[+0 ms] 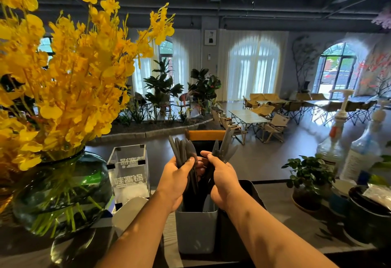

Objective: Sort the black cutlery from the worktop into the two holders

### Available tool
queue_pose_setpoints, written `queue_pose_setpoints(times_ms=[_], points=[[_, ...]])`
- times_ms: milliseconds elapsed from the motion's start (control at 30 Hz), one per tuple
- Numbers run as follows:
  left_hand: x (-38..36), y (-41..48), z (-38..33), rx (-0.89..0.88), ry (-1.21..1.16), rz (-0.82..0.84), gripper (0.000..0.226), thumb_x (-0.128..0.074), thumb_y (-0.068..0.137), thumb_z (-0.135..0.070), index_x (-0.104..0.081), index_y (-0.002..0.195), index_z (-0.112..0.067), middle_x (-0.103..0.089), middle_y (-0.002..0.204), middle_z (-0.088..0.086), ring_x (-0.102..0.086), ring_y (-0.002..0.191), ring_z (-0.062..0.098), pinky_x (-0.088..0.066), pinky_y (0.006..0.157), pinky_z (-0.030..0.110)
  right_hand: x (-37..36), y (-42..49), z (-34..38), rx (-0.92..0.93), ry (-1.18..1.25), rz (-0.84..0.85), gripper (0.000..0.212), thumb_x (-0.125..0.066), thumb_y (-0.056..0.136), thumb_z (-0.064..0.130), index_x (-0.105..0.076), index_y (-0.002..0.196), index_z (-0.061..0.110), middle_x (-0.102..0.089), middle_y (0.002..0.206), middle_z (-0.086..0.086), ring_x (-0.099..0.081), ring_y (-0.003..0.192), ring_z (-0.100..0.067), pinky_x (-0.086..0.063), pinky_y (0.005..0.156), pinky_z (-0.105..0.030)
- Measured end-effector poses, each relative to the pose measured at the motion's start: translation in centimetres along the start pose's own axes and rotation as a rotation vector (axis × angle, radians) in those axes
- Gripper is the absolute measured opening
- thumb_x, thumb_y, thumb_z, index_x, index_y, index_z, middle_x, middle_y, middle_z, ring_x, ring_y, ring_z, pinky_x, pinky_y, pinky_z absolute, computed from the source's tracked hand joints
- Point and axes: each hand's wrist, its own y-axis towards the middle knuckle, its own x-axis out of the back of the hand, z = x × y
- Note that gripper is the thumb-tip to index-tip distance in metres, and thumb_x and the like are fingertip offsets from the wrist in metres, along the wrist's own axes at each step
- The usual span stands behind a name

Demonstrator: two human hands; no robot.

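1. Our left hand (176, 177) is curled round a left bundle (181, 149) of black cutlery, thumb across the front. The ends fan loosely above the fist, so we judge that any slackening could let pieces slide out towards the green glass vase (63, 193).
2. The grey holder (196, 231) stands directly under both hands, and the dark lower ends reach down into its mouth. The two bundles nearly touch there, so the kinds could get mixed in one holder.
3. Our right hand (223, 180) grips the right bundle (226, 143), thumb pressed on it. The black holder (249, 185) sits just behind that forearm, partly hidden, and a careless swing might knock it.
4. The cutlery looks slim, matte and dark grey-black, probably light plastic. The right bundle shows knife-like blades; we cannot tell the left bundle's kind.
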Motion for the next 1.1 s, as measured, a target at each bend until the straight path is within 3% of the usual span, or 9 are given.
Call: queue_pose_setpoints(times_ms=[133, 233, 333, 400, 467, 533, 700, 933, 1100], points=[[0.21, 0.05, 0.11, -0.005, 0.008, 0.039, 0.019, -0.062, 0.103, -0.016, -0.072, 0.118, -0.01, -0.08, 0.107, 0.01, -0.076, 0.104, 0.025, -0.058, 0.094, 0.045, 0.2, -0.21, 0.23, -0.042, 0.046, 0.016, 0.03, -0.049, 0.106, 0.016, -0.073, 0.12, 0.006, -0.074, 0.096, -0.012, -0.066, 0.082, -0.021, -0.052, 0.079, -0.036], [0.39, 0.07, 0.13, 0.001, 0.01, 0.053, 0.023, -0.071, 0.097, -0.018, -0.073, 0.119, -0.011, -0.08, 0.107, 0.01, -0.077, 0.103, 0.024, -0.057, 0.095, 0.044, 0.22, -0.1, 0.1, -0.03, 0.059, 0.029, 0.032, -0.06, 0.101, 0.02, -0.072, 0.124, 0.001, -0.07, 0.09, -0.009, -0.063, 0.08, -0.019, -0.051, 0.086, -0.039], [0.38, 0.13, 0.13, -0.005, 0.047, 0.093, 0.025, -0.073, 0.095, -0.024, -0.075, 0.118, -0.013, -0.079, 0.108, 0.011, -0.077, 0.1, 0.025, -0.061, 0.086, 0.042, 0.07, -0.12, -0.08, 0.026, -0.001, 0.033, 0.045, -0.074, 0.093, 0.03, -0.071, 0.124, -0.002, -0.071, 0.083, -0.005, -0.063, 0.073, -0.016, -0.05, 0.08, -0.037], [0.32, 0.15, 0.13, -0.007, 0.059, 0.113, 0.025, -0.074, 0.095, -0.028, -0.076, 0.118, -0.016, -0.079, 0.109, 0.012, -0.077, 0.1, 0.029, -0.062, 0.087, 0.049, 0.01, -0.09, -0.25, 0.06, -0.032, 0.043, 0.049, -0.079, 0.089, 0.032, -0.071, 0.124, -0.001, -0.077, 0.098, -0.015, -0.071, 0.088, -0.025, -0.054, 0.082, -0.038], [0.33, 0.2, 0.16, -0.017, 0.09, 0.128, 0.028, -0.075, 0.095, -0.032, -0.076, 0.119, -0.019, -0.079, 0.112, 0.009, -0.075, 0.106, 0.028, -0.058, 0.096, 0.056, 0.11, 0.04, -0.44, 0.07, -0.049, 0.046, 0.049, -0.082, 0.087, 0.028, -0.07, 0.123, -0.002, -0.076, 0.115, -0.022, -0.072, 0.11, -0.037, -0.057, 0.098, -0.051], [0.37, 0.33, 0.2, -0.023, 0.111, 0.118, 0.026, -0.076, 0.095, -0.029, -0.076, 0.119, -0.019, -0.079, 0.11, 0.008, -0.075, 0.107, 0.026, -0.057, 0.099, 0.055, 0.28, 0.14, -0.5, 0.077, -0.067, 0.063, 0.042, -0.082, 0.086, 0.022, -0.07, 0.119, -0.002, -0.077, 0.111, -0.021, -0.072, 0.111, -0.039, -0.053, 0.105, -0.057], [0.34, 0.42, 0.38, -0.029, 0.16, 0.099, 0.022, -0.074, 0.095, -0.016, -0.075, 0.117, -0.017, -0.08, 0.103, 0.008, -0.077, 0.1, 0.026, -0.061, 0.093, 0.055, 0.33, -0.39, -0.22, 0.071, -0.11, 0.078, 0.008, -0.076, 0.092, 0.012, -0.068, 0.094, 0.011, -0.077, 0.095, -0.012, -0.073, 0.093, -0.027, -0.055, 0.079, -0.039], [0.33, 0.2, 0.12, 0.03, 0.136, 0.139, 0.02, -0.065, 0.102, -0.019, -0.075, 0.119, -0.016, -0.08, 0.107, 0.006, -0.076, 0.104, 0.018, -0.059, 0.085, 0.032, 0.01, -0.39, 0.13, 0.025, -0.031, -0.053, 0.011, -0.066, 0.101, 0.012, -0.066, 0.112, 0.01, -0.077, 0.111, -0.02, -0.074, 0.105, -0.034, -0.059, 0.077, -0.041], [0.81, 0.51, 0.44, 0.12, 0.102, 0.139, 0.028, -0.052, 0.104, -0.017, -0.075, 0.12, -0.019, -0.078, 0.11, 0.014, -0.074, 0.109, 0.029, -0.056, 0.099, 0.052, 0.13, -0.56, 0.45, -0.021, -0.012, -0.062, 0.015, -0.061, 0.103, 0.017, -0.069, 0.114, 0.01, -0.077, 0.107, -0.018, -0.075, 0.099, -0.032, -0.057, 0.072, -0.041]])
